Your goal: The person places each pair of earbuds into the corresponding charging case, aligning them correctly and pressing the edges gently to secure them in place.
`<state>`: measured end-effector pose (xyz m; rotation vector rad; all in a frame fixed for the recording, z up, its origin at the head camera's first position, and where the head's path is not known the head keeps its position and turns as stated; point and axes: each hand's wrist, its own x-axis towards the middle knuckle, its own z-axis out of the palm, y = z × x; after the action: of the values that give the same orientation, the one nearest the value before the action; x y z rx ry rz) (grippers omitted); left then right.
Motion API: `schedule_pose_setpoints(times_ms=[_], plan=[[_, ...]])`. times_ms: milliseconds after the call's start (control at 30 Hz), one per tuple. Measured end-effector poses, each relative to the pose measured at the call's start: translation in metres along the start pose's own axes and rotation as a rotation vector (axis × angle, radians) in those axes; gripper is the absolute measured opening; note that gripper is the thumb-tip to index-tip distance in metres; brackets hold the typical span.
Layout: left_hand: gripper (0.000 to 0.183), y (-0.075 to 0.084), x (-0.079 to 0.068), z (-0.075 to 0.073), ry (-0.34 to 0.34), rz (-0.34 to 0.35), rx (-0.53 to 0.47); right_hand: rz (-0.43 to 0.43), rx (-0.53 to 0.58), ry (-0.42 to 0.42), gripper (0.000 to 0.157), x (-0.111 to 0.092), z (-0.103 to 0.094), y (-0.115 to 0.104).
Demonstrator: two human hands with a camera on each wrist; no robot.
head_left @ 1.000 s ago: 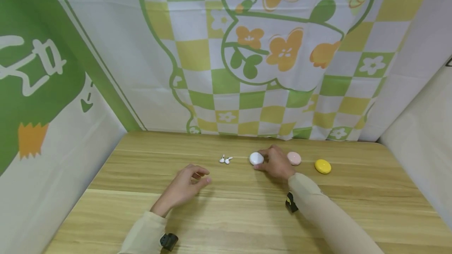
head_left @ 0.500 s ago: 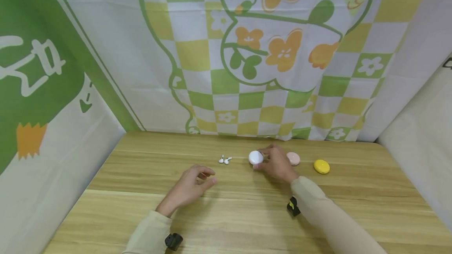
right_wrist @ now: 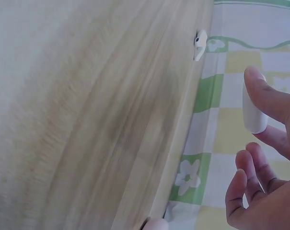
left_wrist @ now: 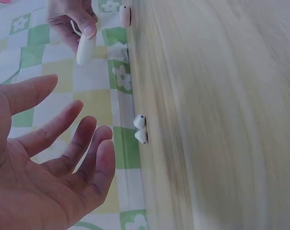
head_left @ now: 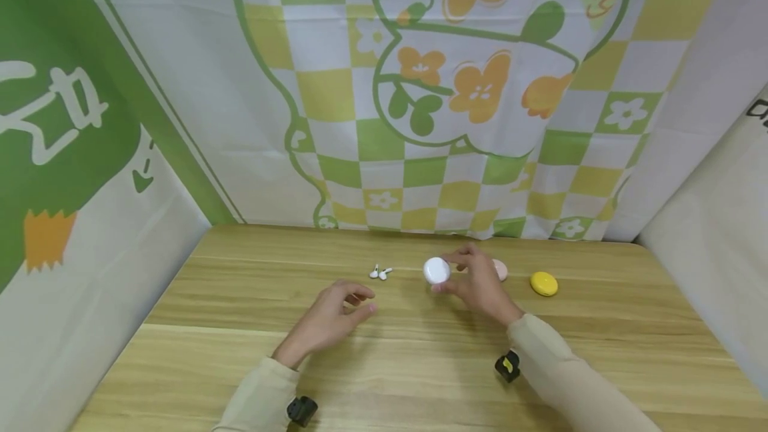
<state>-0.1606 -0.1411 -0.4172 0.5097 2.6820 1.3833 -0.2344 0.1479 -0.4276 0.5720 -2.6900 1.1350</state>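
My right hand (head_left: 480, 289) pinches a round, glossy white case (head_left: 436, 271) by its edge, thumb and forefinger on it. In the right wrist view the case (right_wrist: 253, 112) stands off the tabletop, its narrow side showing, while the other fingers curl loosely below. A pair of white earbuds (head_left: 381, 273) lies on the table left of the case. My left hand (head_left: 330, 315) hovers empty, nearer to me than the earbuds; the left wrist view shows its loosely bent fingers (left_wrist: 89, 139) apart from them.
A round pink case (head_left: 501, 270) lies behind my right hand, partly hidden by it. Farther right is a round yellow case (head_left: 543, 283). The wooden table (head_left: 408, 379) ends at a patterned cloth wall (head_left: 384, 172), with more cloth on both sides.
My right hand has raised the white case off the table, drawing back slightly toward me. My left hand has shifted a little to the right. Earbuds and other cases stay put.
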Motion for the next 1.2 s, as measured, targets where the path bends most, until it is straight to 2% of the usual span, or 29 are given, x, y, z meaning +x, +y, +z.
schedule_pose_setpoints(times_ms=[333, 700, 1000, 1200], plan=[[0.03, 0.011, 0.008, 0.005, -0.017, 0.045, -0.013, -0.047, 0.055, 0.068, 0.052, -0.018, -0.004, -0.01], [0.032, 0.022, 0.018, 0.021, 0.0, 0.07, -0.065, -0.143, 0.062, 0.156, 0.054, -0.034, -0.01, -0.023], [0.034, 0.032, 0.028, 0.034, 0.018, 0.113, -0.171, -0.225, 0.089, 0.187, 0.057, -0.045, -0.011, -0.035], [0.03, 0.039, 0.031, 0.039, 0.009, 0.111, -0.237, -0.257, 0.085, 0.198, 0.056, -0.049, -0.01, -0.038]])
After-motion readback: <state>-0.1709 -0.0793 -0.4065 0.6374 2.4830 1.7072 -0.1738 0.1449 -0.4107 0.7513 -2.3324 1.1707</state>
